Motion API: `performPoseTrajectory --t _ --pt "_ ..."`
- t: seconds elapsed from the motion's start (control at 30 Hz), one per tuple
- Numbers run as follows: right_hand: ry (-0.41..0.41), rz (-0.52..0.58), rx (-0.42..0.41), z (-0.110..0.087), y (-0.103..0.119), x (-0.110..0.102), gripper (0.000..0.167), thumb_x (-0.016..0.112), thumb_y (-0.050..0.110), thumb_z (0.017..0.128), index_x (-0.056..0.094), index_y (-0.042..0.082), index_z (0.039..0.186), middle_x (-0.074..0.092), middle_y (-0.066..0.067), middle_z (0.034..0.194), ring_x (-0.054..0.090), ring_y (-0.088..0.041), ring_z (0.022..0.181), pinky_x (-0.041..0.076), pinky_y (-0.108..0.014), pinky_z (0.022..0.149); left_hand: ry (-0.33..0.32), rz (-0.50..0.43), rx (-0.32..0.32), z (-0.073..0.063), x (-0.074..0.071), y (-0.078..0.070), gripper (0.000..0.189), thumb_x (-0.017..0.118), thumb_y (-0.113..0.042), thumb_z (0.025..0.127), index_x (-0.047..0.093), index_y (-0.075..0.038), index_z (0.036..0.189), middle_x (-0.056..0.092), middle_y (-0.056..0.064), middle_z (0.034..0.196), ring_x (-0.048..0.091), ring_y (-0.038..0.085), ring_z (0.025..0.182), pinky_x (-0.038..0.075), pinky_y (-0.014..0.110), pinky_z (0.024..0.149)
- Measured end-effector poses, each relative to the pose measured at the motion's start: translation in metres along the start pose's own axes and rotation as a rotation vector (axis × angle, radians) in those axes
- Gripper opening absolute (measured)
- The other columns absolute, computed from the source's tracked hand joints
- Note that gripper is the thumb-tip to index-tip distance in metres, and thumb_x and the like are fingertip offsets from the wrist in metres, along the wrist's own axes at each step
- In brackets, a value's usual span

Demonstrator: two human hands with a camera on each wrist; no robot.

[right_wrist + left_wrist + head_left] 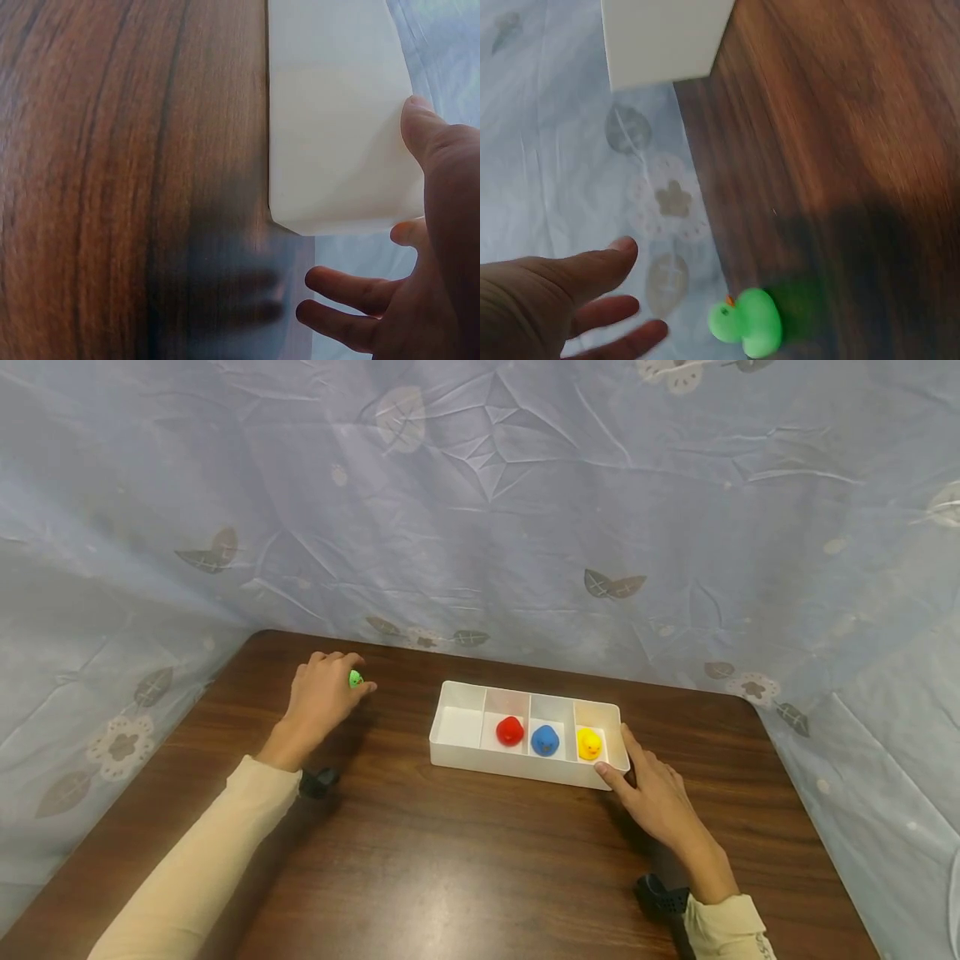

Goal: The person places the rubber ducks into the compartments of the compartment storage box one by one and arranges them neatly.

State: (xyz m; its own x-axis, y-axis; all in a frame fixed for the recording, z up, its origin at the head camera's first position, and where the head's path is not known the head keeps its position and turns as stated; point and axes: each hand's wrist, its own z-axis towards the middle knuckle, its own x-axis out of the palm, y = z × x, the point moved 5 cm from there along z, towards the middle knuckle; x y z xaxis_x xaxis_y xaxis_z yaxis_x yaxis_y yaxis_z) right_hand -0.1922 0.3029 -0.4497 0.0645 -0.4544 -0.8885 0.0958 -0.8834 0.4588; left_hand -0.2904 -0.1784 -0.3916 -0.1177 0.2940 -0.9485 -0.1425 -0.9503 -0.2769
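My left hand (322,689) reaches to the back left of the table, its thumb and fingers spread apart around a small green toy duck (356,679). In the left wrist view the green duck (751,322) stands on the wood, with a gap between it and the fingertips. A white box with several compartments (487,758) sits at the middle back. My right hand (660,797) holds its right end, thumb on the front rim and index finger along the end wall. Inside, in separate compartments, are a red duck (510,732), a blue duck (545,741) and a yellow duck (589,744).
The leftmost compartment (459,727) of the box shows a bare floor. Dark brown wood covers the table (450,860). A pale patterned cloth (480,527) hangs behind the table and along both sides. Each wrist wears a black strap device.
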Motion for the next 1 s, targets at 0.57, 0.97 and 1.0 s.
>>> performPoseTrajectory --t 0.57,0.97,1.0 --pt "0.001 -0.003 -0.002 0.002 0.0 -0.001 0.089 0.047 0.06 0.109 0.012 0.009 0.172 0.047 -0.034 0.159 0.051 -0.055 0.141 0.028 -0.079 0.114 0.001 0.014 -0.139 0.007 0.02 0.034 0.051 0.072 -0.049 0.099 0.066 0.0 0.111 0.07 0.025 0.105 0.058 0.053 0.112 0.047 0.069 0.098" --pt "-0.005 0.002 -0.002 0.0 0.0 0.0 0.088 0.048 0.06 0.109 0.013 0.009 0.172 0.05 -0.034 0.156 0.052 -0.055 0.139 0.03 -0.079 0.113 -0.003 0.064 -0.129 0.012 0.03 0.034 0.055 0.069 -0.047 0.102 0.063 0.004 0.121 0.07 0.03 0.113 0.058 0.053 0.113 0.049 0.067 0.096" --pt "-0.007 0.001 -0.003 0.0 0.0 0.0 0.088 0.048 0.059 0.109 0.014 0.008 0.172 0.051 -0.034 0.155 0.053 -0.055 0.138 0.03 -0.079 0.112 -0.005 0.063 -0.129 0.012 0.03 0.034 0.055 0.069 -0.046 0.102 0.063 0.005 0.122 0.07 0.03 0.113 0.059 0.053 0.112 0.049 0.067 0.096"
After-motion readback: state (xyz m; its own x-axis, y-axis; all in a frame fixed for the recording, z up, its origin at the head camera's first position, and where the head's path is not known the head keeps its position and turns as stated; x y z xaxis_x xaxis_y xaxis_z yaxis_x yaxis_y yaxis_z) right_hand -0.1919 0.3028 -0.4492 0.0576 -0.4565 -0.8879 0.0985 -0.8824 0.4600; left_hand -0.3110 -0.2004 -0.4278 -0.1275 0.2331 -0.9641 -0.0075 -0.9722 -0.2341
